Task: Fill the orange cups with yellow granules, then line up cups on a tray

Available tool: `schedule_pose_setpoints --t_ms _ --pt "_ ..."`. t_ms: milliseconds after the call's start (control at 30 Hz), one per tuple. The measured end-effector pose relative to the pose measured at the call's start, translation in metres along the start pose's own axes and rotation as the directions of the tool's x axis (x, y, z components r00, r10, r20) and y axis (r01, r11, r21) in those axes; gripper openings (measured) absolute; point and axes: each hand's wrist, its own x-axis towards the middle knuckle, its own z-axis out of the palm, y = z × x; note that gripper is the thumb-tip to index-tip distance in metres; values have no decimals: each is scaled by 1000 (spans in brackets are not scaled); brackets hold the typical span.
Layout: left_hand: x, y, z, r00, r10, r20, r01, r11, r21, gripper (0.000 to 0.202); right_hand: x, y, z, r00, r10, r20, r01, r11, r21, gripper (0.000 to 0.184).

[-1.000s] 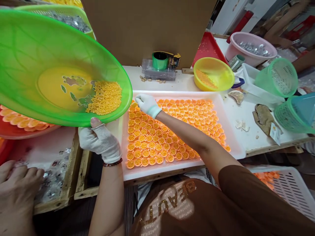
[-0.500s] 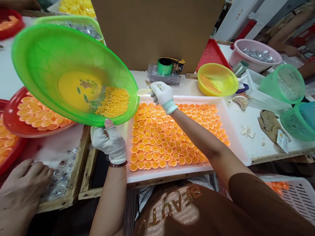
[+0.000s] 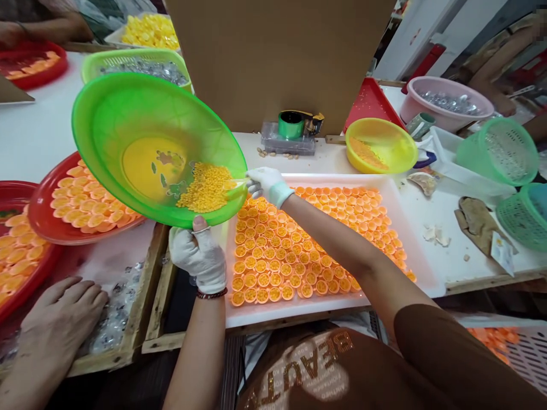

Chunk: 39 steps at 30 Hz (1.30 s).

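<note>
My gloved left hand [image 3: 199, 257] grips the lower rim of a large green basin [image 3: 102, 125], thumb over the edge, holding it tilted. Small yellow beads [image 3: 204, 188] are heaped in the basin's lower right side. In my gloved right hand [image 3: 267, 185] is a pale spoon [image 3: 238, 181], its bowl reaching over the rim to the beads. Below and right of the basin lies a white tray [image 3: 421, 267] packed with rows of small orange cups [image 3: 261, 266]. Many cups in the nearer left part hold yellow beads; my right forearm hides some of the others.
Red basins of orange pieces [image 3: 88, 196] stand at left, beside another person's bare hand [image 3: 64, 319]. A tall cardboard sheet [image 3: 277, 57] rises behind a tape dispenser [image 3: 291, 124]. A yellow bowl [image 3: 380, 128], a pink tub [image 3: 447, 114] and green baskets [image 3: 496, 151] are at right.
My right hand has moved left and down, bringing the spoon from outside the rim to the beads. The basin sits further right and lower in view; the whole view has shifted slightly.
</note>
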Motion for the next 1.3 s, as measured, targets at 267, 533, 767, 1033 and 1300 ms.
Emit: schedule_pose_setpoints --t_ms 267,533,767,1033,1300 --pt "2 -3 1 997 -60 -48 59 998 -33 43 -4 10 -55 965 -123 -231 88 984 -156 18" --pt "-2 -8 1 992 -120 -38 119 993 -12 44 3 39 -47 860 -511 7 370 613 -699 23" --pt "-2 -9 1 995 -97 18 97 995 -23 40 -26 4 -47 807 -579 -119 446 728 -520 21" --pt "1 -2 1 999 34 -2 -34 999 -18 41 9 5 35 923 -357 147 360 659 -661 26" --pt "1 -3 1 1000 -2 -8 2 1000 26 45 1 9 20 997 54 62 -58 996 63 24"
